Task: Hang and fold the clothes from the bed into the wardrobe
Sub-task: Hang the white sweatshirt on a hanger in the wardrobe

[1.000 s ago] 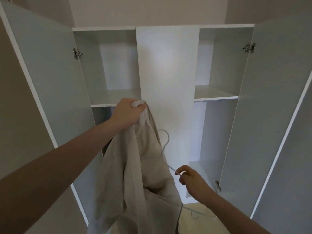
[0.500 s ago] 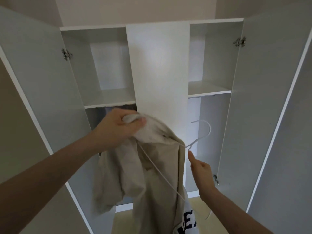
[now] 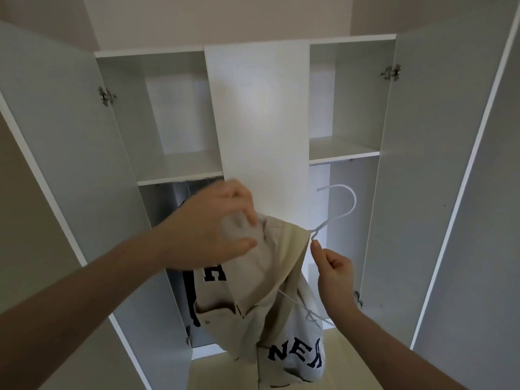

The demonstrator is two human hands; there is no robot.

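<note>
Two hands work at centre frame before the open wardrobe [image 3: 257, 108]. Left of centre, the left hand [image 3: 208, 232] grips the bunched top of a beige lettered garment [image 3: 270, 299], which hangs down to the lower middle. Just right, the right hand [image 3: 333, 270] pinches the white hanger [image 3: 342, 209], its hook raised toward the right compartment.
</note>
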